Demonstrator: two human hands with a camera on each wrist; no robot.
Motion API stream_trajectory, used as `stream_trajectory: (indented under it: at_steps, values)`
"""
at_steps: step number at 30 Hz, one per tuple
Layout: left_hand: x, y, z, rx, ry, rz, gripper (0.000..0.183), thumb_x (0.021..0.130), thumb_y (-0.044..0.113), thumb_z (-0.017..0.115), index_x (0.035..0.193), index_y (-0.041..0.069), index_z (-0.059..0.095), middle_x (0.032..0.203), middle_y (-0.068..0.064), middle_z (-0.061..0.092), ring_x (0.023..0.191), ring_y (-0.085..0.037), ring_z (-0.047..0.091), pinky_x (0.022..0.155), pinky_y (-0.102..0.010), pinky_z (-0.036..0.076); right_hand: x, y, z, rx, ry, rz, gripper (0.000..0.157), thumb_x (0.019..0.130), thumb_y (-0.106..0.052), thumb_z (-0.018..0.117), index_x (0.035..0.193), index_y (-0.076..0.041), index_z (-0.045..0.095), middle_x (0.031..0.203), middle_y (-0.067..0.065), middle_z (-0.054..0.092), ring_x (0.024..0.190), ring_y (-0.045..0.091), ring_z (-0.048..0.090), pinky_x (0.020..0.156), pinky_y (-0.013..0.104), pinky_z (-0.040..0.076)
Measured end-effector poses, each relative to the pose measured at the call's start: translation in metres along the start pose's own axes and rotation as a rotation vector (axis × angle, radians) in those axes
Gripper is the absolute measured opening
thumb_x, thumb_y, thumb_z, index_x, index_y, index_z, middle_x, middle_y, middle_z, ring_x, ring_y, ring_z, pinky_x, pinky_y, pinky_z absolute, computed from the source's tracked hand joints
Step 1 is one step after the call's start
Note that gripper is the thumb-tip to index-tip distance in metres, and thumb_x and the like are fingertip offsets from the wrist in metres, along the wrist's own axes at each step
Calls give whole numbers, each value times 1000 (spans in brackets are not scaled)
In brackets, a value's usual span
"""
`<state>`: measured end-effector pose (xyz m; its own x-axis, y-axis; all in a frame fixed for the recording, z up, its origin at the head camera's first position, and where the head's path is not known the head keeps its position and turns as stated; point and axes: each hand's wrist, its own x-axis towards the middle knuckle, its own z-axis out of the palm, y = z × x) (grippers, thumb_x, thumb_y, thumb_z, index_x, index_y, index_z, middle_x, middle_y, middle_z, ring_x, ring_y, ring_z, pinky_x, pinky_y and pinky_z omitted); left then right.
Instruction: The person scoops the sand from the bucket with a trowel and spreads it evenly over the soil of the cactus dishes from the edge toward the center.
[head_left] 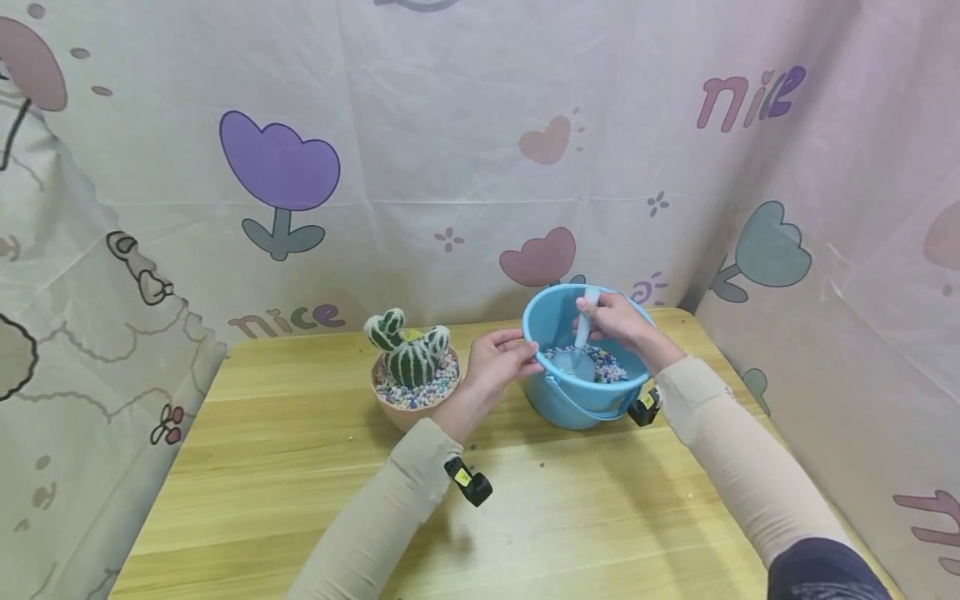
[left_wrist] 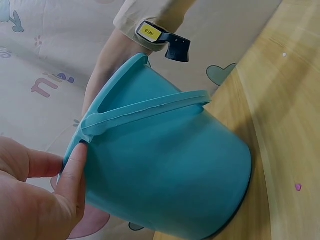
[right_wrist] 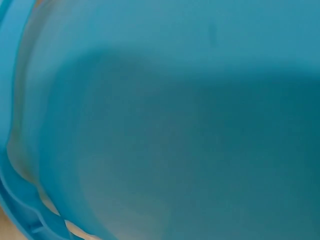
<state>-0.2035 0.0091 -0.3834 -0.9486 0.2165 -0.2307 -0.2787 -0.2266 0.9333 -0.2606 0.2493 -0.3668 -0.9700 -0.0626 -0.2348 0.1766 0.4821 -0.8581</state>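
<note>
A light-blue bucket stands on the table with small multicoloured pebbles inside. My left hand pinches its rim at the left; in the left wrist view, that hand has the thumb outside the rim, beside the handle's joint. Reaching over the right side, my right hand grips the pale upright handle of a small shovel, whose blade rests in the pebbles. Blue plastic bucket wall fills the right wrist view and hides the right hand there. The bucket's carrying handle hangs down on the near side.
Left of the bucket, close to my left forearm, is a round peach pot holding a green-and-white cactus and pebbles. A few stray pebbles lie on the wooden table. Patterned cloth hangs behind and on both sides.
</note>
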Motion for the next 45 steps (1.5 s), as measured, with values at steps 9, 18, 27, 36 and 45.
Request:
stream_trajectory:
  at_steps: [9,18,27,36,45]
  values:
    - [0,-1,0,7,1,2,41,96,-4,72,135,-7,62,106,-16,72,72,-11,73,75,-24,67,-3,-1,0,78,-83,25,44,114,-30,46,128,11,50,105,15,73,85,17,76,85,32,68]
    - [0,-1,0,3,-4,4,44,96,-5,71,138,-10,59,109,-19,72,73,-11,73,74,-24,67,-6,2,-2,226,-217,-5,45,116,-20,39,143,15,35,122,25,66,104,25,75,106,47,61]
    - [0,-1,0,-3,-1,-5,43,96,-5,71,137,-10,59,107,-17,71,73,-11,72,74,-24,67,-1,3,-2,213,-167,24,46,116,-27,40,136,14,41,104,16,74,92,22,78,89,37,68]
    - [0,0,0,-17,-17,-3,43,97,-5,70,137,-11,59,103,-13,71,72,-10,72,73,-22,67,-1,-4,-11,290,-139,72,48,115,-30,41,139,12,40,94,6,77,83,16,79,82,33,69]
    - [1,-1,-1,-9,-18,-9,43,97,-4,71,137,-9,60,106,-15,72,73,-10,73,74,-22,67,-8,-11,-27,404,-114,68,39,116,-27,40,129,9,46,89,7,79,83,17,80,80,32,69]
